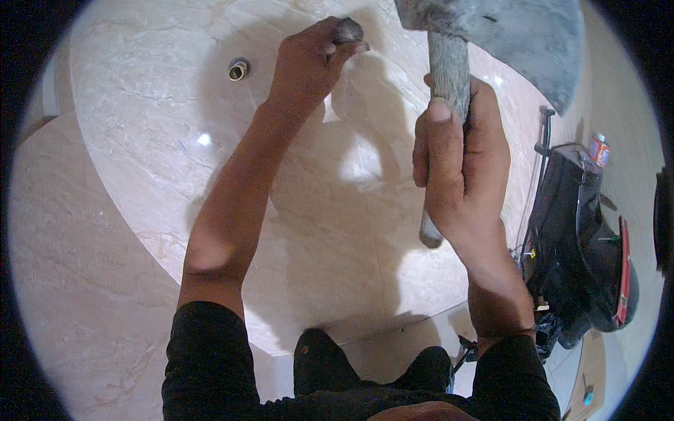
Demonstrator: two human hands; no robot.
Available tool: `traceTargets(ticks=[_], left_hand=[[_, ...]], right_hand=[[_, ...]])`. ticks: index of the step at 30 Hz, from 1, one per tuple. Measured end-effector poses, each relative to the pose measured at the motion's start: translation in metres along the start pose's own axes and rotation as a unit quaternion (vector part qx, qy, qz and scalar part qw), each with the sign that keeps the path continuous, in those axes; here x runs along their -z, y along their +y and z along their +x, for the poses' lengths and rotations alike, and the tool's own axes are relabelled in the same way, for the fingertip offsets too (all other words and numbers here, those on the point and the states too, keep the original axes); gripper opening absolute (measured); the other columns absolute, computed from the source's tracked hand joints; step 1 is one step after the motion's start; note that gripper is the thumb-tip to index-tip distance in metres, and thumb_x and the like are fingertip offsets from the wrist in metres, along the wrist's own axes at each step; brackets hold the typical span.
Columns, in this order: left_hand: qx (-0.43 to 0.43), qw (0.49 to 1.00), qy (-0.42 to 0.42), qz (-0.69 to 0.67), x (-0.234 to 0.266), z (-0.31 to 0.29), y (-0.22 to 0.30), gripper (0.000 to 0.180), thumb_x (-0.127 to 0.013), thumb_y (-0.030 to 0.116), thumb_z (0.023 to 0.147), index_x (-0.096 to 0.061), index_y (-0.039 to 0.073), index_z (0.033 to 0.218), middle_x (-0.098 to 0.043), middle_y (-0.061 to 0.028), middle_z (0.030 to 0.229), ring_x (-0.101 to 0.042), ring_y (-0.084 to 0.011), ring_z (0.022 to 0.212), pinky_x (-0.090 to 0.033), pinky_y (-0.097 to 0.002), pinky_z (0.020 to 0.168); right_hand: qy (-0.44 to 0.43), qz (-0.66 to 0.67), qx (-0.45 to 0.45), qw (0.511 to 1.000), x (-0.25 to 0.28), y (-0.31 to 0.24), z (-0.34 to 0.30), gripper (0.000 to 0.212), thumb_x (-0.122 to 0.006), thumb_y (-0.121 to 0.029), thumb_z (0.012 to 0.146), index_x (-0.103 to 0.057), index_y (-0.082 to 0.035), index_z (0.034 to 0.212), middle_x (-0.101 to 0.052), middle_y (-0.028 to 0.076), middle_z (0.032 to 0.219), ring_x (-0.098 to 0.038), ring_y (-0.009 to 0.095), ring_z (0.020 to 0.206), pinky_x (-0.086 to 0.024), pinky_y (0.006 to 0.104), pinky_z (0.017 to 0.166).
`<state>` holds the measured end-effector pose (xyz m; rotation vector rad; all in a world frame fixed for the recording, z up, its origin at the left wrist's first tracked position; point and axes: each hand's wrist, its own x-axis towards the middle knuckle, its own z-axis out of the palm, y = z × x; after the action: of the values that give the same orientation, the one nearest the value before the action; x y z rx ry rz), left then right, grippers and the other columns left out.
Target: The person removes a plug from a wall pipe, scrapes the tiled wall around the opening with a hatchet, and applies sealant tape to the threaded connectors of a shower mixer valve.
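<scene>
My right hand point(467, 151) is closed round the worn wooden handle of an axe point(449, 63). Its broad grey head point(530, 42) fans out to the right at the top of the view, partly cut off by the edge. At the upper middle, my left hand point(305, 63) pinches a small, dark grey, roundish thing point(348, 31) between thumb and fingers; its kind is unclear. To the left of that hand, a short brass-coloured threaded pipe fitting point(239, 69) rests on the glossy tiled floor point(154, 133), its round mouth showing.
A black bag-like object point(562, 217) with a red strip point(623, 270) lies at the right. Beside it are a thin black rod point(545, 133) and a small red-and-white container point(599, 149). My dark-clothed knees point(319, 361) show at the bottom.
</scene>
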<state>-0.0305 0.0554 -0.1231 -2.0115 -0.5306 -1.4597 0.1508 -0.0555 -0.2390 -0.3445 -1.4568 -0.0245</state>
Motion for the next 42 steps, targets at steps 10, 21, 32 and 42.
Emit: traceTargets(ticks=[10, 21, 32, 42], left_hand=[[-0.06, 0.998, -0.014, 0.019, -0.013, 0.007, -0.003, 0.027, -0.074, 0.025, 0.09, -0.07, 0.004, 0.106, -0.073, -0.0162, 0.098, -0.07, -0.0379, 0.09, -0.055, -0.0444, 0.08], [-0.107, 0.99, 0.082, -0.031, 0.031, -0.057, 0.07, 0.042, -0.067, 0.01, 0.08, -0.062, 0.011, 0.121, -0.069, -0.0129, 0.109, -0.068, -0.0379, 0.096, -0.054, -0.0454, 0.085], [0.384, 0.692, -0.575, -0.21, -0.125, -0.655, 0.184, 0.046, -0.061, 0.034, 0.096, -0.06, 0.008, 0.134, -0.07, -0.025, 0.109, -0.068, -0.0431, 0.102, -0.052, -0.0533, 0.089], [0.519, 0.443, -0.69, -0.243, -0.112, -0.779, 0.277, 0.026, -0.055, 0.025, 0.099, -0.067, 0.006, 0.112, -0.069, -0.0198, 0.104, -0.065, -0.0382, 0.1, -0.048, -0.0493, 0.092]], right_hand=[[-0.021, -0.195, 0.019, 0.98, -0.012, 0.016, 0.019, 0.027, -0.053, -0.021, 0.105, -0.052, -0.003, 0.125, -0.061, 0.021, 0.069, -0.066, 0.029, 0.06, -0.049, 0.0411, 0.056], [0.086, 0.046, -0.189, 0.977, 0.038, -0.032, -0.035, 0.033, -0.045, -0.03, 0.109, -0.052, -0.003, 0.126, -0.051, 0.001, 0.074, -0.049, 0.006, 0.053, -0.041, 0.0225, 0.043], [-0.137, -0.251, -0.544, 0.789, 0.155, 0.022, -0.329, 0.018, -0.06, -0.017, 0.097, -0.056, -0.001, 0.09, -0.054, 0.008, 0.06, -0.055, 0.019, 0.046, -0.045, 0.0393, 0.042], [-0.263, -0.325, -0.73, 0.541, 0.227, -0.038, -0.457, 0.023, -0.062, -0.024, 0.096, -0.059, -0.001, 0.095, -0.06, 0.014, 0.073, -0.061, 0.029, 0.062, -0.048, 0.044, 0.057]])
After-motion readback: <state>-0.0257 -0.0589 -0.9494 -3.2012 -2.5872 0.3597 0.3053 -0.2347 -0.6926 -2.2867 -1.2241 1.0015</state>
